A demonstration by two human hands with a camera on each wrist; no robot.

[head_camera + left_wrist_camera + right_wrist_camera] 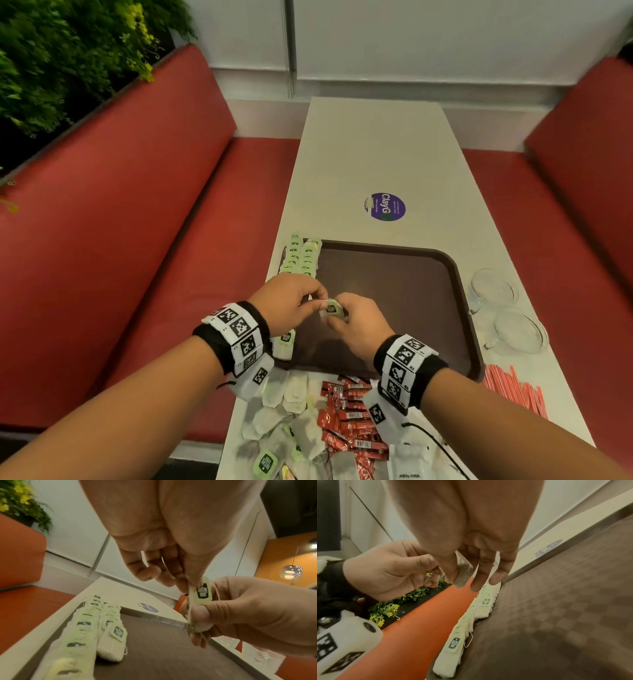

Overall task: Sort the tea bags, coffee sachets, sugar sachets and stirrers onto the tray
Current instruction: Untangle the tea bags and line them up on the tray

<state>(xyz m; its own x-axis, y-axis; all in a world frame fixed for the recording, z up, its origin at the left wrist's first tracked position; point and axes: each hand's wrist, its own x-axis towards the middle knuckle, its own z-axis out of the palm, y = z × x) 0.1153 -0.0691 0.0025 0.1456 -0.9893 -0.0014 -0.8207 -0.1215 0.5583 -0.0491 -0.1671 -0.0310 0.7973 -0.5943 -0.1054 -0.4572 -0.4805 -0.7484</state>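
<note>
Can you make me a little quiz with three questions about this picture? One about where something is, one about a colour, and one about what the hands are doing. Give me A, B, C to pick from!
1. Where are the sorted tea bags on the tray?
A. along its left edge
B. in its middle
C. along its right edge

2. What colour are the stirrers?
A. blue
B. red
C. black

3. What are the hands doing?
A. resting flat on the table
B. lifting the tray
C. both holding one tea bag

Answers:
1 A: the tea bags line the left edge of the tray.
2 B: the stirrers beside the tray are red.
3 C: the left hand and right hand pinch one tea bag over the tray.
</note>
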